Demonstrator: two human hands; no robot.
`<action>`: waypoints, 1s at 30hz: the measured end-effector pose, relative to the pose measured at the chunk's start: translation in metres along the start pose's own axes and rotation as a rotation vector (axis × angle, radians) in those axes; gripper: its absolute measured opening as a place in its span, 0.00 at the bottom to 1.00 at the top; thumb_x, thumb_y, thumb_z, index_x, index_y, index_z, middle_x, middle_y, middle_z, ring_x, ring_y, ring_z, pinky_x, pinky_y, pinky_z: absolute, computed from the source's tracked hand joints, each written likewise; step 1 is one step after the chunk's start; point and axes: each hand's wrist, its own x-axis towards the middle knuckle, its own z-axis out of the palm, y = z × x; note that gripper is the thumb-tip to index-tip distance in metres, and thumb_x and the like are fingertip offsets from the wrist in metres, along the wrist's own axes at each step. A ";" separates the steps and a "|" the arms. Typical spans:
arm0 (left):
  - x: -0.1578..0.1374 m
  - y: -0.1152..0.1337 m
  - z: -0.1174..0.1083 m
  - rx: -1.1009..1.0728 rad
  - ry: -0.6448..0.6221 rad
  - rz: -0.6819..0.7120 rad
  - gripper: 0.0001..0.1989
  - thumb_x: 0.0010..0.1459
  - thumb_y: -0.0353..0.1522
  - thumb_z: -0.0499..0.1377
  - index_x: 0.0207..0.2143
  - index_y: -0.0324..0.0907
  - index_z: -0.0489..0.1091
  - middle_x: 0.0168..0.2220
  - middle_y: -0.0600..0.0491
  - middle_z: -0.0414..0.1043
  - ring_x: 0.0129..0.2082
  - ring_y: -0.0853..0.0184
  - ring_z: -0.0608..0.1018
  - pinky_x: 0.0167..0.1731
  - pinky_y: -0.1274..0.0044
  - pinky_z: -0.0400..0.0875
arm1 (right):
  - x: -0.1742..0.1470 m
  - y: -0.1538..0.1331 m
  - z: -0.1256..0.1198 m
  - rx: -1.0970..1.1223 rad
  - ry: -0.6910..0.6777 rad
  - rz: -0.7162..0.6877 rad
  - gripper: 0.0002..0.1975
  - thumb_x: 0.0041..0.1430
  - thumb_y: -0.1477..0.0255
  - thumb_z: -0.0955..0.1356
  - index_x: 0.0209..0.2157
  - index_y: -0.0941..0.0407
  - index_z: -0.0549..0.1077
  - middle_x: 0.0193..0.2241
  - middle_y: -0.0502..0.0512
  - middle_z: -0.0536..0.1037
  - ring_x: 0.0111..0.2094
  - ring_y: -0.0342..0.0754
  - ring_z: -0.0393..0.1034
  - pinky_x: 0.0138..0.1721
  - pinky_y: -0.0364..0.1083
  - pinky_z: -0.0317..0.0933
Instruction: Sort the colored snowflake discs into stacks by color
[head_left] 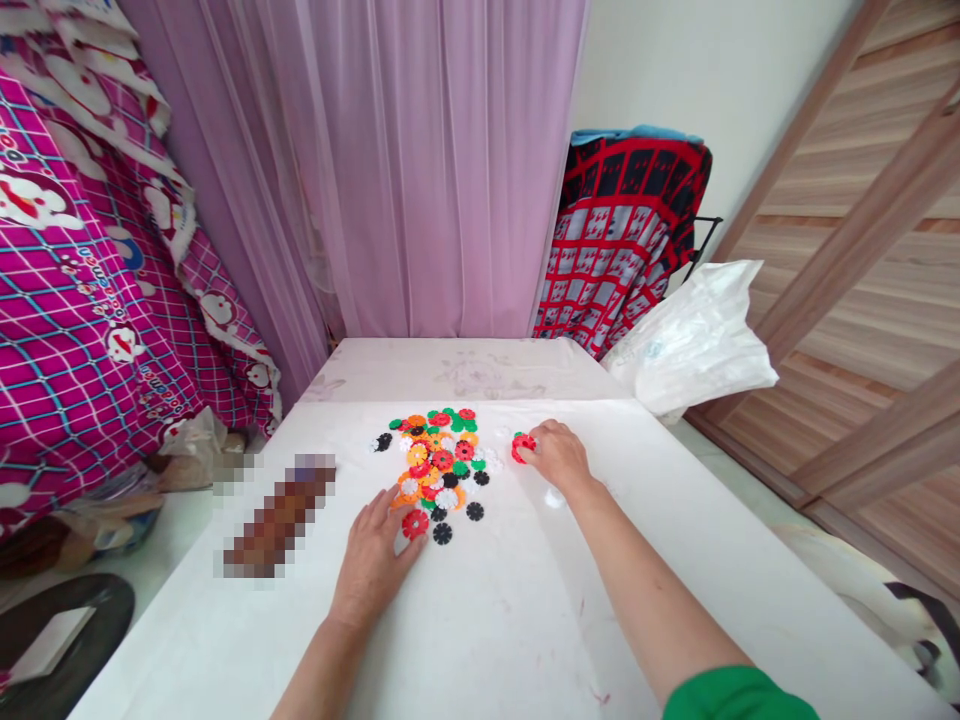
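Note:
A pile of notched plastic snowflake discs (433, 452) in red, orange, green, white and black lies on the white tabletop. My left hand (373, 553) rests at the near left edge of the pile, fingers spread, with a red disc (415, 524) between thumb and fingers. Whether that hand grips the disc is not plain. To the right of the pile, my right hand (559, 455) has its fingers closed on a red disc (521, 449). A bit of green shows behind that disc. Several black discs (443, 534) lie just right of my left hand.
The white-covered table (480, 640) spreads toward me. A pixelated brown item (277, 520) lies at its left. Beyond the right edge stands a white plastic bag (694, 335). A purple curtain (450, 180) hangs behind, and a dark round stool (105, 610) sits low left.

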 end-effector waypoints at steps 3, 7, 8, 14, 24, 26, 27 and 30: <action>-0.001 0.000 0.001 0.011 -0.001 0.008 0.16 0.57 0.42 0.58 0.45 0.47 0.73 0.59 0.45 0.66 0.57 0.51 0.69 0.53 0.57 0.67 | 0.001 0.001 0.000 0.018 0.007 -0.001 0.15 0.59 0.61 0.65 0.40 0.55 0.77 0.42 0.59 0.74 0.44 0.52 0.66 0.41 0.45 0.57; 0.000 0.001 0.000 0.017 0.000 0.005 0.16 0.57 0.42 0.58 0.45 0.47 0.73 0.59 0.45 0.66 0.57 0.51 0.69 0.53 0.57 0.67 | -0.007 0.001 -0.004 0.065 0.058 0.008 0.14 0.59 0.62 0.65 0.40 0.55 0.77 0.42 0.59 0.74 0.44 0.51 0.67 0.42 0.45 0.57; 0.000 0.001 0.000 0.014 -0.001 0.007 0.16 0.57 0.42 0.58 0.45 0.47 0.73 0.59 0.45 0.66 0.57 0.51 0.69 0.53 0.57 0.67 | -0.011 -0.001 -0.004 0.087 0.091 0.012 0.13 0.60 0.63 0.65 0.40 0.54 0.77 0.42 0.58 0.75 0.44 0.51 0.67 0.43 0.44 0.57; 0.002 0.003 -0.001 0.001 0.009 0.016 0.15 0.56 0.40 0.59 0.45 0.46 0.73 0.58 0.45 0.67 0.57 0.51 0.69 0.53 0.57 0.67 | -0.063 -0.034 0.015 0.320 0.162 -0.156 0.11 0.63 0.69 0.62 0.33 0.53 0.76 0.36 0.52 0.76 0.39 0.45 0.70 0.38 0.41 0.58; 0.005 0.005 -0.007 -0.134 0.054 0.078 0.18 0.58 0.40 0.59 0.49 0.45 0.71 0.51 0.45 0.73 0.49 0.58 0.76 0.49 0.64 0.72 | -0.098 -0.079 0.036 0.714 0.156 -0.248 0.08 0.60 0.71 0.63 0.34 0.52 0.75 0.34 0.49 0.77 0.32 0.41 0.71 0.35 0.39 0.61; 0.005 0.009 -0.008 -0.127 0.022 0.091 0.18 0.57 0.40 0.60 0.49 0.48 0.71 0.50 0.46 0.74 0.49 0.58 0.75 0.51 0.62 0.70 | -0.097 -0.078 0.035 0.718 0.159 -0.195 0.09 0.60 0.70 0.63 0.34 0.52 0.75 0.34 0.49 0.78 0.31 0.41 0.71 0.35 0.40 0.61; 0.006 0.011 -0.008 -0.113 0.002 0.092 0.19 0.56 0.41 0.61 0.50 0.49 0.71 0.52 0.46 0.72 0.52 0.56 0.74 0.53 0.59 0.67 | -0.096 -0.077 0.034 0.704 0.156 -0.165 0.09 0.60 0.70 0.63 0.34 0.52 0.75 0.34 0.49 0.78 0.31 0.42 0.71 0.35 0.40 0.62; 0.007 0.011 -0.006 -0.092 -0.001 0.013 0.27 0.54 0.45 0.62 0.55 0.49 0.67 0.59 0.44 0.65 0.59 0.51 0.67 0.57 0.53 0.59 | -0.097 -0.072 0.033 0.646 0.121 -0.116 0.10 0.60 0.70 0.62 0.34 0.52 0.75 0.35 0.49 0.79 0.31 0.42 0.71 0.35 0.41 0.62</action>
